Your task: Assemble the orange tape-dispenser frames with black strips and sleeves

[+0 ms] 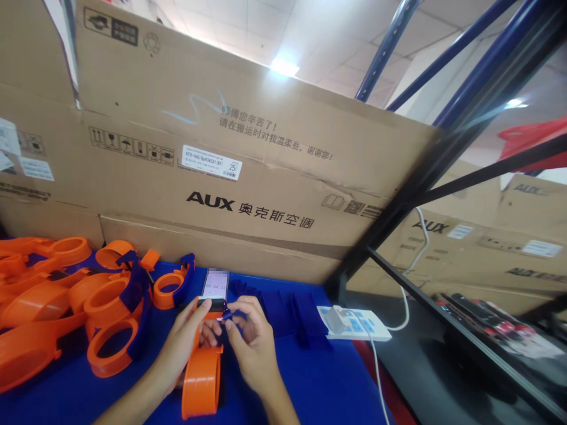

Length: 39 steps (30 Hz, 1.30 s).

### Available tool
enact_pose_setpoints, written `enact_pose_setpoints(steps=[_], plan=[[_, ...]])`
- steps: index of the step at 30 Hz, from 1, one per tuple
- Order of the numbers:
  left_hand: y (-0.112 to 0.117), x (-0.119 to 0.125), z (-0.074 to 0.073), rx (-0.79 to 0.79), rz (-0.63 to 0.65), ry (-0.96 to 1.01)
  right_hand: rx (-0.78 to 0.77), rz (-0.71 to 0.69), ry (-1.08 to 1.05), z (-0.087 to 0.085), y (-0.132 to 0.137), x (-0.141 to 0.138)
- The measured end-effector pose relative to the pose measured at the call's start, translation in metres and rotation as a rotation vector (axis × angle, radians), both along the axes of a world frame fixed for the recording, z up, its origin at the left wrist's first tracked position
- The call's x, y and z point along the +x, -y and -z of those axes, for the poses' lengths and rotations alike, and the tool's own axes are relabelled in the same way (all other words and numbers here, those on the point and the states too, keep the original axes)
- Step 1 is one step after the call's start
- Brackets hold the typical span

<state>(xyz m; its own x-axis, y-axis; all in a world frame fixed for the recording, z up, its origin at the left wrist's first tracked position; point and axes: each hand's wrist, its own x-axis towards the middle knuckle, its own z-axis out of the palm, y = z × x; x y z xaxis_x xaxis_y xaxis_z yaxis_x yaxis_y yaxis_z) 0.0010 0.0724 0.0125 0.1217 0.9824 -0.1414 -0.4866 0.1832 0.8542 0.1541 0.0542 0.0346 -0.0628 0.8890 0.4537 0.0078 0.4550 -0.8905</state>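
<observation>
Both my hands meet over an orange plastic ring part [201,381] standing on the blue table [319,383]. My left hand [183,345] curls round the part's upper end. My right hand [250,342] pinches a small dark blue piece [227,315] at that same end. Just behind my fingers a phone [215,287] leans upright with a timer on its screen.
A heap of orange ring parts with blue clips [66,301] fills the table's left. Dark blue parts [305,319] and a white power strip [354,324] with a cable lie to the right. Large cardboard boxes [248,195] stand behind; a blue metal rack [447,153] rises at right.
</observation>
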Motion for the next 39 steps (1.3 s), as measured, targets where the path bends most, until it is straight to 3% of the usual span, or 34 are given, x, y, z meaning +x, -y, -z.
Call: enact_pose_setpoints(steps=[6, 17, 31, 39], plan=[[0.002, 0.000, -0.003, -0.032, 0.010, 0.015, 0.115, 0.117, 0.139, -0.002, 0.002, 0.003], [0.007, 0.000, -0.004, 0.006, 0.080, -0.025, 0.185, 0.194, 0.237, 0.003, 0.003, 0.000], [0.011, 0.001, -0.009, -0.024, 0.049, -0.040, 0.242, 0.183, 0.330, 0.001, 0.005, 0.001], [0.011, -0.002, -0.002, 0.001, 0.087, 0.044, 0.223, 0.156, 0.298, -0.002, 0.005, 0.002]])
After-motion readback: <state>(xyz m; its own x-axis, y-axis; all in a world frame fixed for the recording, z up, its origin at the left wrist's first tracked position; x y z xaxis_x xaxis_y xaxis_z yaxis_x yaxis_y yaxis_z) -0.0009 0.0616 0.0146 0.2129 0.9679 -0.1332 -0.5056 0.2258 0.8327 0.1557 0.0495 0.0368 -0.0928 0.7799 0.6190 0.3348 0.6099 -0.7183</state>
